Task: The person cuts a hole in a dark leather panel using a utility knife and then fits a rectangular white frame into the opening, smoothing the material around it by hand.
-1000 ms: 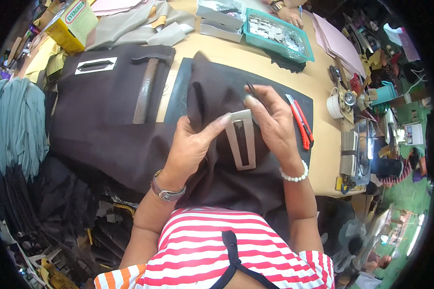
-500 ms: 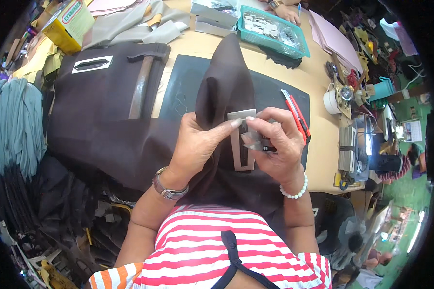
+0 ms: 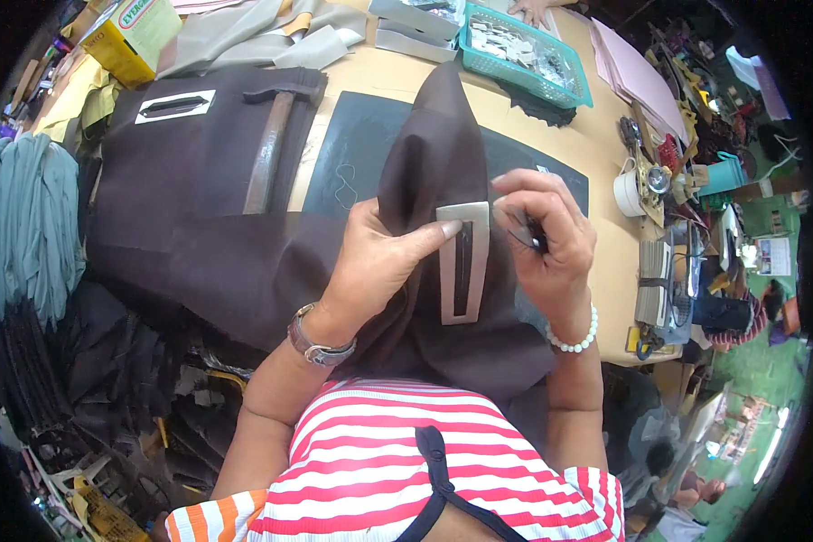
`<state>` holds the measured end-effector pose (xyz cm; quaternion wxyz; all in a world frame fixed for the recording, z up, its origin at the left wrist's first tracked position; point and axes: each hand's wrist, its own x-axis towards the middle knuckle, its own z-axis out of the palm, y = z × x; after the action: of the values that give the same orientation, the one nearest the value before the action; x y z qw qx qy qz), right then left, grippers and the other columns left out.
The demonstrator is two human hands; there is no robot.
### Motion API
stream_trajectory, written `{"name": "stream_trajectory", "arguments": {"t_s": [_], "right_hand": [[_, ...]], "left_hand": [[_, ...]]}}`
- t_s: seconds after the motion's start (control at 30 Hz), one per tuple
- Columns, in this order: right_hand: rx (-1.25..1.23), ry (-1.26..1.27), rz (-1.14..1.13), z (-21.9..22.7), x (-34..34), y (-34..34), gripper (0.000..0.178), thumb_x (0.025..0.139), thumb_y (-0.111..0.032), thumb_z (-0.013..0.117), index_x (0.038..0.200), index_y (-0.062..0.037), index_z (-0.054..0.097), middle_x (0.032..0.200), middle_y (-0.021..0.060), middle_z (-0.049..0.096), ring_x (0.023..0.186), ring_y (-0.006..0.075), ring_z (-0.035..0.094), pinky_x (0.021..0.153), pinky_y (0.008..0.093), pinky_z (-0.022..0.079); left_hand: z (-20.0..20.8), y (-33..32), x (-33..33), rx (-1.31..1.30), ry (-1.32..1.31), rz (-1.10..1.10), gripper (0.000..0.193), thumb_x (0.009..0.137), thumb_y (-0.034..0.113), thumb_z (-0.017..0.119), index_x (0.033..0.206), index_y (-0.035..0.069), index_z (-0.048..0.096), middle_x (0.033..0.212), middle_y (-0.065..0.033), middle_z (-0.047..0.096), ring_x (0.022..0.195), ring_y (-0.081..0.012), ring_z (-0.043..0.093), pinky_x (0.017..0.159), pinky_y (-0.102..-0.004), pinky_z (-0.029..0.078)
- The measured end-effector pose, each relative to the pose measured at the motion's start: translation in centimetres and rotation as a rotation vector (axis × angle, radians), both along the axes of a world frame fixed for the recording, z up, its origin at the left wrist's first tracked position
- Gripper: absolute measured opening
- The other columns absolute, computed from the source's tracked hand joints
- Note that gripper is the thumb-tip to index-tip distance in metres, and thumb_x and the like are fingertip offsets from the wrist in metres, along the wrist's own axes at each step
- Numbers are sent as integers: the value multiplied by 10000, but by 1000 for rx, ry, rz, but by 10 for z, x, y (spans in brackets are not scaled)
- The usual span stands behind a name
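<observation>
My left hand (image 3: 377, 262) grips a folded dark brown sheet (image 3: 438, 154), fabric or leather, with its fingers behind it. The thumb presses the upper left corner of a pale rectangular frame (image 3: 481, 262), which lies on the sheet around a long, narrow dark slot. Just right of the frame, my right hand (image 3: 556, 239) is raised and curled around small thread snips (image 3: 537, 242). Their black part shows near the palm; the blades are hard to make out. Thumb and forefinger are near each other, and whether thread lies between them cannot be told.
A hammer (image 3: 269, 154) rests on stacked dark panels at left, near another pale frame (image 3: 175, 107). Under the work lies a dark cutting mat (image 3: 357, 122). A turquoise basket (image 3: 524, 68) of small pieces stands at the back, near another person's hand (image 3: 530, 11).
My right hand has moved right, away from the frame, still holding the snips. More of the frame and slot now shows. The red utility knife is now mostly hidden behind that hand.
</observation>
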<state>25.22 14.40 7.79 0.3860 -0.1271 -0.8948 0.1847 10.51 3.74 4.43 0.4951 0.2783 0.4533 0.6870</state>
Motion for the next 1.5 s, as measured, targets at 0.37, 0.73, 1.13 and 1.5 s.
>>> {"name": "stream_trajectory", "arguments": {"t_s": [0.37,0.73,1.13,1.5], "right_hand": [[148,-190,41,-9,1,-2,345,564,10,723,880,-69,608,964,44,623,638,174,636,504,291,498],[-409,-127,-85,-21,-14,-6,181,698,59,655,843,-2,566,787,79,614,627,186,608,562,267,465],[-923,154,-322,-46,4,-25,350,836,-128,673,1114,53,560,1021,97,622,971,138,576,882,273,445],[-1122,-131,-151,-42,41,-60,275,767,6,660,1033,9,588,856,148,660,784,235,662,718,297,496]], "left_hand": [[-1,1,-5,-8,-49,-39,195,824,-2,647,1013,-49,651,943,-56,678,834,-89,617,743,-232,503],[-14,3,-12,-36,104,-88,254,800,-33,662,1052,-31,633,975,-57,678,853,-107,628,793,-254,510],[-28,11,-4,52,-190,13,298,789,-35,669,1080,-18,608,997,-85,669,890,-156,644,818,-285,515],[-4,7,-27,127,1137,435,753,754,183,738,1371,-42,371,1326,-220,475,1262,-325,436,1063,-417,318]]}}
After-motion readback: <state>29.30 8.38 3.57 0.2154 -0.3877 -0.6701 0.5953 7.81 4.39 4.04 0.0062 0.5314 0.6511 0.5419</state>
